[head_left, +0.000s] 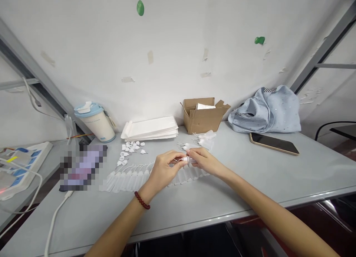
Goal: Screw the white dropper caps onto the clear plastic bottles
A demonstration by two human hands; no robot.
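Note:
My left hand and my right hand meet above the grey table, both pinching a small translucent plastic dropper bottle. Its exact shape is partly hidden by my fingers. Beneath and left of my hands lies a long row of similar bottles with thin loops attached. Small white caps are heaped beyond my left hand. A small cluster of capped bottles lies just beyond my right hand.
Along the wall stand a white paper stack, a cardboard box, a blue-lidded cup and a blue cloth bag. A phone lies on the right. A pixelated object, white cable and power strip are on the left.

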